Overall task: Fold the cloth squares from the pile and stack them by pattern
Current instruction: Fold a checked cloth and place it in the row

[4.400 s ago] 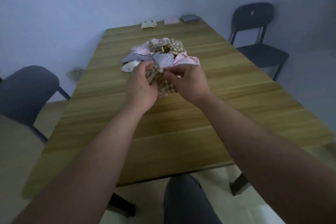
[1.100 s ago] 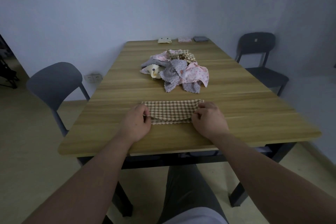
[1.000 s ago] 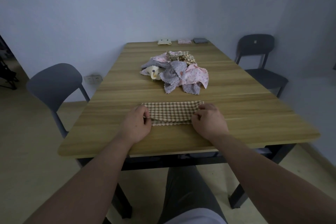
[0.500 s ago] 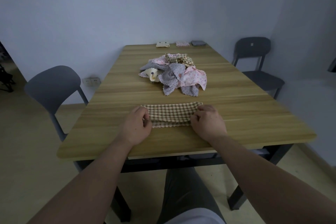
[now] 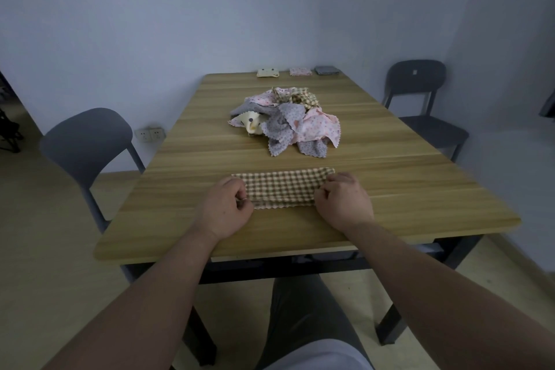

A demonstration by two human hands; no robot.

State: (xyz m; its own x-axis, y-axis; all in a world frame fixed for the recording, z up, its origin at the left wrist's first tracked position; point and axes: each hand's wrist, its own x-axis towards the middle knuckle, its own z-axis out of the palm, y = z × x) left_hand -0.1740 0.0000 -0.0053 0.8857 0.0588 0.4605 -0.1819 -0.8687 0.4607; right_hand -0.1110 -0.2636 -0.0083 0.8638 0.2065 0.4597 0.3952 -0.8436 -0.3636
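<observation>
**Checked cloth under both my hands at the near edge**

Beyond my hands the unsorted pile [image 5: 288, 120] sits mid-counter, a tangle of pink floral, grey dotted, cream and checked squares with pinked edges; it lies well apart from my work and nothing stands between; at the far edge of the counter [image 5: 405, 189] three small folded stacks lie in a row, cream [image 5: 268, 72], pink [image 5: 299, 70] and grey [image 5: 326, 70]; a grey chair [image 5: 87, 141] stands on my left, a dark chair [image 5: 420, 99] on my right, a wall socket [image 5: 150, 134] low behind the left one.

The brown checked cloth [image 5: 282, 188] lies flat just before me, folded into a long band, its lower layer peeping out along the near edge; my left hand [image 5: 223, 209] curls its fingers on the left end, my right hand [image 5: 342, 204] on the right end; each seems to pinch the fabric, though the knuckles hide the grip itself.
</observation>
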